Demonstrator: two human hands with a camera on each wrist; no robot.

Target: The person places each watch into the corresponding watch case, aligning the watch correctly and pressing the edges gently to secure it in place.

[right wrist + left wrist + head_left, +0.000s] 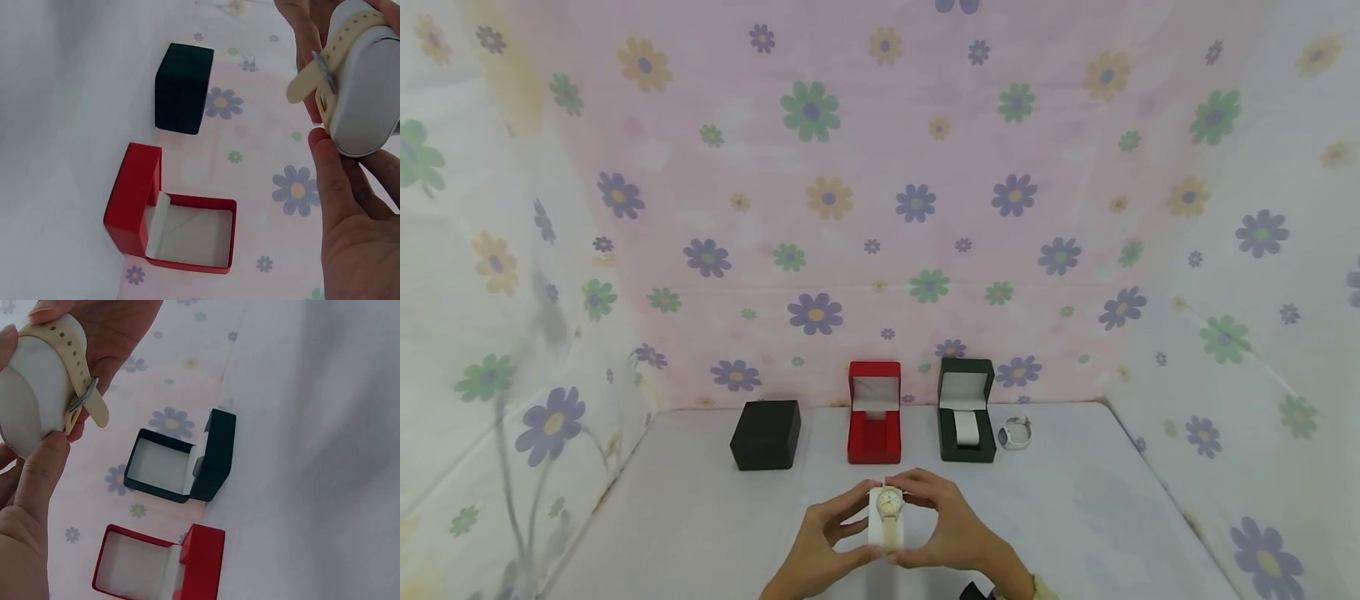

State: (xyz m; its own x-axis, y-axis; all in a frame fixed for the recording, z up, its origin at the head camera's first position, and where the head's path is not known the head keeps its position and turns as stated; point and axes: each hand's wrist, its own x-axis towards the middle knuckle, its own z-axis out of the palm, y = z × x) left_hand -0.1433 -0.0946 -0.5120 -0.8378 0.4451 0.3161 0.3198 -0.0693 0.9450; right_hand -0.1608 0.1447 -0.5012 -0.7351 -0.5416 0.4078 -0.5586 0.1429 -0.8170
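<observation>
A small watch [890,502] with a round pale dial and cream strap [67,350] is wrapped around a white cushion [369,94]. My left hand [820,542] and right hand [953,529] grip this cushion from either side near the table's front. Fingers are at its far end and thumbs at its near end. In both wrist views the strap's buckle [83,397] is fastened, with the strap tip sticking out. Beyond the hands, an open red box [874,457] has no cushion in its recess.
An open dark green box [967,452] holding a white cushion [966,427] stands right of the red one. Next to it lies a white watch [1015,433]. A closed black box [766,435] is at the left. Flowered cloth [865,167] hangs behind and at both sides.
</observation>
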